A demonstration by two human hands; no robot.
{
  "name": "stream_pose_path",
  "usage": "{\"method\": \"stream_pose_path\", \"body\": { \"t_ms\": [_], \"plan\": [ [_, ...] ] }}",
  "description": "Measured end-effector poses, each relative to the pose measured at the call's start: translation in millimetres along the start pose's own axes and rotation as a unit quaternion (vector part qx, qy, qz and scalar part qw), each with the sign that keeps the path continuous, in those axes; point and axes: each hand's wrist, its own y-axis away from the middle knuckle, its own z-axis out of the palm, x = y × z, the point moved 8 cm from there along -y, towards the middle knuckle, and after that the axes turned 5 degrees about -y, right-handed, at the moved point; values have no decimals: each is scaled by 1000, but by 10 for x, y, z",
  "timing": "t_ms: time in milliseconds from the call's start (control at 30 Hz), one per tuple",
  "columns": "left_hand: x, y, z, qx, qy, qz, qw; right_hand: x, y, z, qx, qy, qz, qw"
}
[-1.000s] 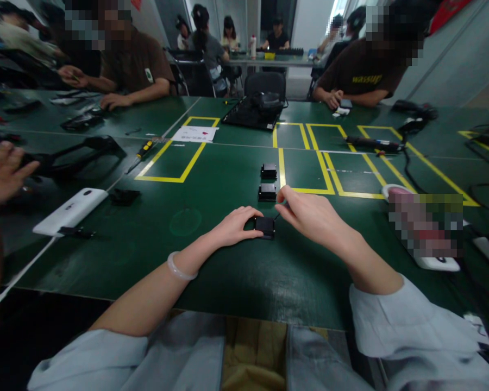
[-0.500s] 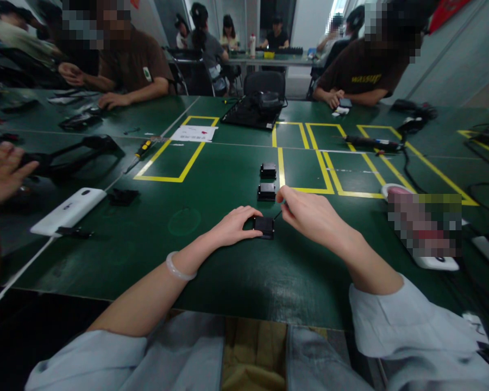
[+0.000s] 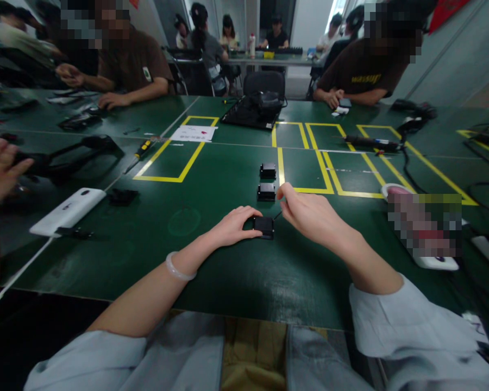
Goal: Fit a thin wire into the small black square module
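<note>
A small black box-shaped part [image 3: 264,227] rests on the green table [image 3: 228,277] in front of me. My left hand [image 3: 236,225] grips it at its left side, thumb in front and fingers behind. Closed in a pinch, my right hand [image 3: 307,212] holds a thin dark rod [image 3: 277,215] whose tip meets the part's right side; the rod's other end is hidden by the fingers. Just beyond stand two similar black parts, a nearer one [image 3: 266,191] and a farther one [image 3: 268,171].
To the left lie a white power bank [image 3: 71,212] with a cable, a black piece [image 3: 123,196] and a yellow-black screwdriver [image 3: 143,147]. Another person's hand [image 3: 2,168] is at the left edge. A white-rimmed device [image 3: 440,263] lies right. Co-workers sit across, near a black tray [image 3: 244,117].
Both of my hands stay nearly where they were, on the part and the rod. The other person's hand at the left edge has shifted slightly left.
</note>
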Motion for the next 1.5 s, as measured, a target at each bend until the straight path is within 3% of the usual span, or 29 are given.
{"method": "stream_pose_path", "body": {
  "t_ms": [267,567,867,1167,1500],
  "plan": [
    [12,3,-4,1,11,0,1000,-57,33,-47,9,-32,-34,999],
    [-1,1,-1,-2,5,-3,1000,58,-23,22,-11,68,37,997],
    [-2,0,7,-4,7,-9,1000,21,11,-10,6,-11,-3,1000],
    [4,-5,0,-5,7,-7,1000,32,-12,12,-16,33,24,999],
    [1,-2,10,-5,6,-5,1000,-14,21,-16,-1,-13,-19,1000]
  ]
}}
